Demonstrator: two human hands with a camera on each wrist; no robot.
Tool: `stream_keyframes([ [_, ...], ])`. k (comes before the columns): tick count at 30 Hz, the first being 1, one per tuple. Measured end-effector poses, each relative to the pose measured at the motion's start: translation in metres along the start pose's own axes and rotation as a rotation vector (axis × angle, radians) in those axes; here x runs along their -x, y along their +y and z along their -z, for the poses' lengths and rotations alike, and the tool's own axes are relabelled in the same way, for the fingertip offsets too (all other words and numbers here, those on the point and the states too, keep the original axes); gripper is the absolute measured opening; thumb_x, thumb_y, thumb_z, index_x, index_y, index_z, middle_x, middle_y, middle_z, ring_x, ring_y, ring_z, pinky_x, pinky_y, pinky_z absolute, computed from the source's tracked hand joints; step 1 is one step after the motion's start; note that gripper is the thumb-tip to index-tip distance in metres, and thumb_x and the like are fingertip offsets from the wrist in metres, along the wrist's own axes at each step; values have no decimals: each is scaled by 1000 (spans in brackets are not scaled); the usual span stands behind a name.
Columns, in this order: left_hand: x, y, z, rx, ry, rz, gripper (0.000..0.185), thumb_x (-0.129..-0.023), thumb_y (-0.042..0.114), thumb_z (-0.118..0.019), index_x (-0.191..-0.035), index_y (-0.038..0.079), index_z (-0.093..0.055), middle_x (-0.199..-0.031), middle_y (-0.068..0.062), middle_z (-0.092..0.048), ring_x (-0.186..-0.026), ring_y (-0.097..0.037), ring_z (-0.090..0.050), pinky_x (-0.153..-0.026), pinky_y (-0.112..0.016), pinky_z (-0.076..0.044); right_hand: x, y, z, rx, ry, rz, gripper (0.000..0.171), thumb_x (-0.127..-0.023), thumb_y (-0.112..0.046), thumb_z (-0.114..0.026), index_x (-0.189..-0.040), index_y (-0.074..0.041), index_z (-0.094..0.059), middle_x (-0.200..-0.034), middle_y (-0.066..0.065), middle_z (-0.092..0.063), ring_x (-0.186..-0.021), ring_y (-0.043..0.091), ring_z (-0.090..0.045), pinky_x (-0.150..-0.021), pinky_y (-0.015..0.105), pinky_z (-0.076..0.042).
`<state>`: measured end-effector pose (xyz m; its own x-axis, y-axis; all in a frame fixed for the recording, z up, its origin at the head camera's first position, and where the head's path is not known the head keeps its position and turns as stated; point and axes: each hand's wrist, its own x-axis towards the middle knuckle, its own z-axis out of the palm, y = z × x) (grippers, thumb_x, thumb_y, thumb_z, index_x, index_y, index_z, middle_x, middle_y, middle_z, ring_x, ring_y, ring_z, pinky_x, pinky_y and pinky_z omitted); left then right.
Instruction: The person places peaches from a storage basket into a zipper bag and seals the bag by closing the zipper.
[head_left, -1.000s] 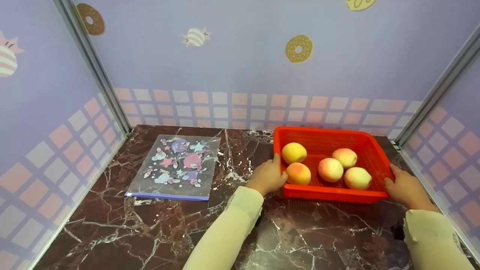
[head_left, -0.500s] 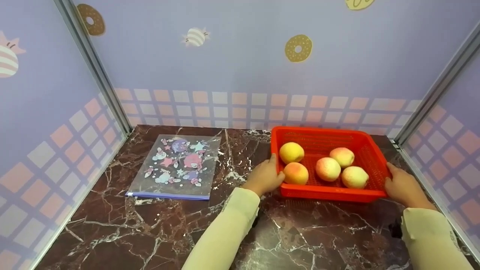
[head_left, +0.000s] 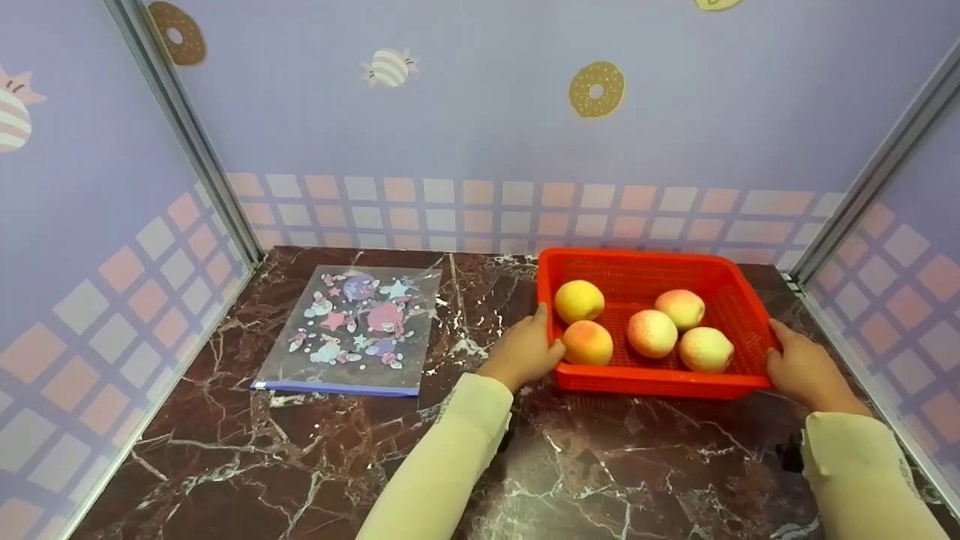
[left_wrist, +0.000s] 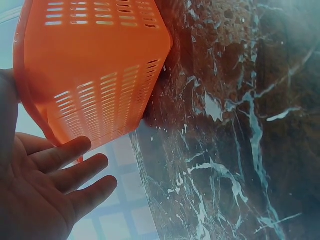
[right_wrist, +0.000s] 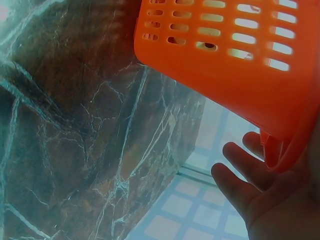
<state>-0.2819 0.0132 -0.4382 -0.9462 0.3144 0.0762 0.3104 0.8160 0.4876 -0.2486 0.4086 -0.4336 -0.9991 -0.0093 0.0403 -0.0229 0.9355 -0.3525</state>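
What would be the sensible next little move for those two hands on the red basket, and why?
Probably curl the fingers under the rim for a firmer hold. The left hand and right hand sit at opposite ends of the red basket, thumbs on its rim, but the wrist views show the fingers still straight below it. Five loose peaches could roll if it tips.

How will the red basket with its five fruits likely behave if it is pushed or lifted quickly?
The red basket is thin slotted plastic, so it probably flexes a little and slides easily on the polished marble table. The round, loose fruits would likely roll and shift the load. The left hand and right hand at opposite ends should limit tipping.
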Motion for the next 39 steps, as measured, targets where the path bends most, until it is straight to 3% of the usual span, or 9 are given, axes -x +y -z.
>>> stream_keyframes([
  [11, 2, -8, 6, 15, -10, 0, 74, -93, 35, -49, -152, 0, -21, -143, -17, -51, -125, -29, -55, -105, -42, -44, -3, -8, -5, -26, 24, 19, 57, -97, -13, -39, -145, 14, -25, -131, 45, -41, -111, 58, -48, -95, 70, -35],
  [19, 7, -18, 9, 36, -19, 16, 77, -92, 36, -49, -153, 1, -19, -141, -16, -52, -117, -28, -59, -102, -42, -46, -5, -13, -13, -41, 60, 51, 55, -96, -11, -40, -142, 16, -28, -133, 45, -40, -115, 60, -44, -98, 70, -33],
  [31, 9, -30, 15, 88, -14, 37, 77, -92, 37, -49, -154, 4, -18, -149, -15, -45, -131, -29, -50, -109, -42, -40, -4, -25, -19, -46, 109, 73, 54, -95, -9, -41, -143, 15, -30, -131, 45, -41, -115, 61, -44, -96, 70, -35],
  [39, 12, -37, 16, 107, -10, 34, 75, -92, 35, -48, -154, 5, -18, -149, -15, -44, -130, -27, -51, -109, -41, -40, 0, -31, -24, -86, 133, 59, 54, -96, -9, -39, -143, 15, -29, -134, 44, -40, -116, 59, -44, -97, 68, -35],
])
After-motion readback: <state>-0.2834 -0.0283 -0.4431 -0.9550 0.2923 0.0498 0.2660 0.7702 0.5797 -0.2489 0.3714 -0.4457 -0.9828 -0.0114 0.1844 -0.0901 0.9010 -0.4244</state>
